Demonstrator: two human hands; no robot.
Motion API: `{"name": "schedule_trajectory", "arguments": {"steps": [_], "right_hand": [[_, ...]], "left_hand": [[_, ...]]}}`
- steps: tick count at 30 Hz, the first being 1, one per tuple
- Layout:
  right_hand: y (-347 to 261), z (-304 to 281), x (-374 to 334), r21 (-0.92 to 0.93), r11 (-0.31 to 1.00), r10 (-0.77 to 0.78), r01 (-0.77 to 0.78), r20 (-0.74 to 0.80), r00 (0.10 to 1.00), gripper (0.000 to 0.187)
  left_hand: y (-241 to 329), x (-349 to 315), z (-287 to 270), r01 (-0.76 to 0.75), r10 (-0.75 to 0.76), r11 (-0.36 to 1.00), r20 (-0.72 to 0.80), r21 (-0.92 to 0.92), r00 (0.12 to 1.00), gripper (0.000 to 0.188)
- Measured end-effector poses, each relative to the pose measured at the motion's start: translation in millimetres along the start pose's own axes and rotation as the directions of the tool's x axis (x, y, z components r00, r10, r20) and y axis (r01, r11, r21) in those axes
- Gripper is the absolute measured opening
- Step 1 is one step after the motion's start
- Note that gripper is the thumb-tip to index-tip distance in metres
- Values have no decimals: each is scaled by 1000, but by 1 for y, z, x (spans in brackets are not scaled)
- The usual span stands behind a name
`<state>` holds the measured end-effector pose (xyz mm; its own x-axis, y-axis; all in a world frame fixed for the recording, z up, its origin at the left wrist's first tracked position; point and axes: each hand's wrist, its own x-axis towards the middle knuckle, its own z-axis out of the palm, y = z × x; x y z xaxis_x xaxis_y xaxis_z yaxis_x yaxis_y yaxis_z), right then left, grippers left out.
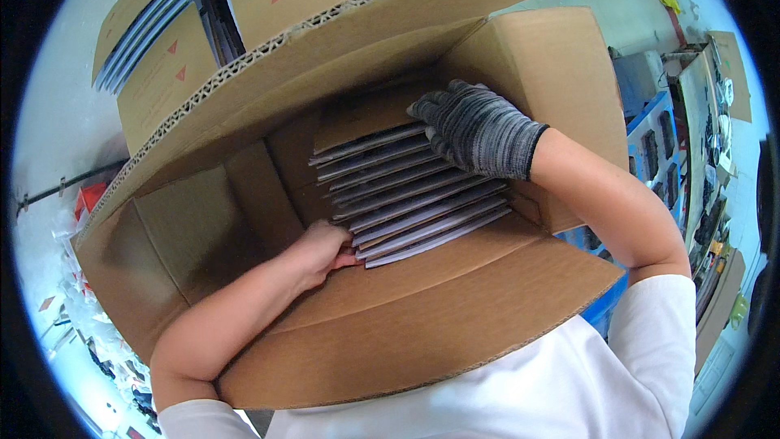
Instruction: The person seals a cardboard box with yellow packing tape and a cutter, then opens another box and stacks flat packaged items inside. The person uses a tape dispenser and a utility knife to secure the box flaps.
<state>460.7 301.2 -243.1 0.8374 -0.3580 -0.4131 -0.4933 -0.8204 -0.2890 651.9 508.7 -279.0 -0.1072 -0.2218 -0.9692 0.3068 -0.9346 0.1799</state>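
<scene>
A large open cardboard box (406,317) is in front of me. Inside it, towards the right end, sits a row of flat, thin panels (422,219) with grey and white edges and cardboard-brown faces, packed closely one behind another. My left hand (325,248), bare, has its fingers curled round the near left corner of the row; its fingertips are partly hidden. On the right, my right hand (479,130) wears a grey striped knitted glove. Its fingers bend over the right ends of the far panels, gripping them. The undersides of the panels are out of sight.
The raised far flap (349,24) and the near flap bound the opening. Beyond the box stand brown cartons (158,73) with red triangle marks and more thin panels. Blue crates (654,142) and a cluttered shelf (699,130) are at the right; plastic bags lie at the left.
</scene>
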Motion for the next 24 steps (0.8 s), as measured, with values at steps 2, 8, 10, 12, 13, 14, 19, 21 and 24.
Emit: {"name": "schedule_trajectory", "arguments": {"steps": [2, 8, 10, 12, 13, 14, 19, 21, 24], "right_hand": [[0, 0, 4, -52, 999, -12, 13, 23, 1000, 36], [2, 0, 1, -29, 1000, -7, 7, 0, 1000, 35], [1, 0, 0, -6, 1000, 22, -22, 9, 1000, 35], [1, -5, 2, 29, 999, 40, -41, 28, 999, 34], [2, -6, 3, 53, 998, 41, -43, 31, 999, 34], [2, -6, 3, 82, 995, 50, -53, 34, 998, 34], [6, -5, 3, 133, 991, 29, -25, -26, 999, 33], [10, 2, 3, 117, 993, -9, 20, -97, 995, 31], [10, 3, 3, 125, 992, -8, 23, -117, 993, 31]], "left_hand": [[-7, 7, -5, -46, 46, 999, -2, -2, 999, 24], [1, 38, -40, -96, 87, 993, -125, -64, 988, 37], [3, 38, -26, -173, 127, 956, -196, -236, 972, 43], [0, 35, 10, -268, 230, 865, -139, -424, 963, 49], [-1, 34, 18, -306, 287, 801, -120, -514, 951, 52], [3, 33, 19, -233, 274, 809, -6, -540, 962, 59], [9, 32, 22, -160, 251, 806, 83, -570, 964, 57], [9, 33, 21, -190, 267, 831, 75, -523, 961, 57], [1, 48, 6, -272, 301, 848, -8, -455, 954, 60]]}}
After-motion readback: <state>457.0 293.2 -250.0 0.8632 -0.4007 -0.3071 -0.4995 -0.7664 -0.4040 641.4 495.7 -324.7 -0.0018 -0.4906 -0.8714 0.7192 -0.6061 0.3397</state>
